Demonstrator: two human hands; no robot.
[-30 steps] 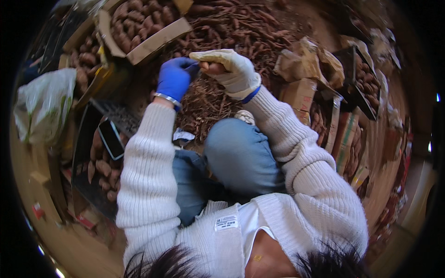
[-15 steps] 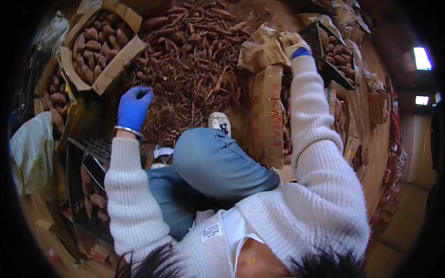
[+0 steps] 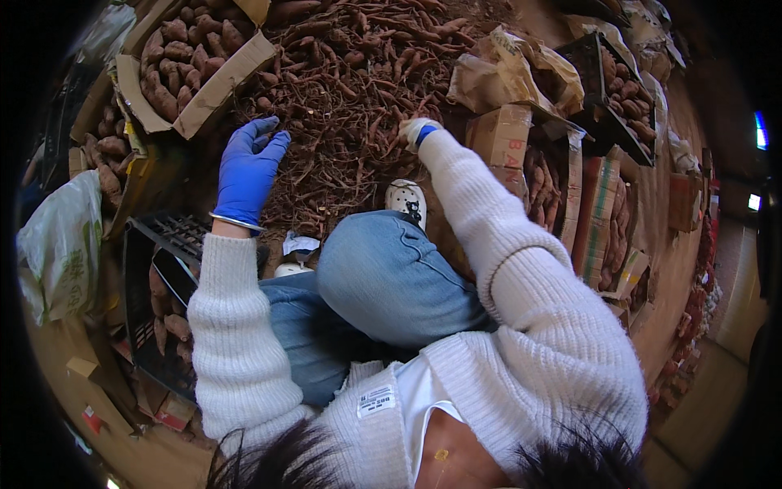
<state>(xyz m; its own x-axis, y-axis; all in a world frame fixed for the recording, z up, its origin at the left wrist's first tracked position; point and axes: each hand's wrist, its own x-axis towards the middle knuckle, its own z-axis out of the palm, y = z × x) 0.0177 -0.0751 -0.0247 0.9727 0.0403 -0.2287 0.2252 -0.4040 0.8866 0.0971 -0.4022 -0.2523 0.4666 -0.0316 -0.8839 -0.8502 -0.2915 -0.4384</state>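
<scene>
My left hand (image 3: pixel 248 174), in a blue glove, hovers at the left of a pile of slender sweet potatoes and roots (image 3: pixel 342 114), its fingers bent but apart, holding nothing. My right hand (image 3: pixel 417 130), in a pale glove, reaches down at the pile's right side beside reddish roots; its fingertips are small and partly hidden, so their grip is unclear. A cardboard box of plump sweet potatoes (image 3: pixel 213 87) stands beyond my left hand. Crumpled brown paper (image 3: pixel 481 77) lies just past my right hand. My bent knee (image 3: pixel 383 269) is below the pile.
A black crate (image 3: pixel 142 326) with sweet potatoes and a phone (image 3: pixel 173 273) is at my left, near a plastic bag (image 3: pixel 61 244). At right are cardboard boxes (image 3: pixel 501 134), more boxed sweet potatoes (image 3: pixel 544 186) and another black crate (image 3: pixel 582 65).
My hands were together around a sweet potato, then separated. My right hand went out to the paper at right and has since moved left onto the pile. My left hand rose slightly, fingers more extended.
</scene>
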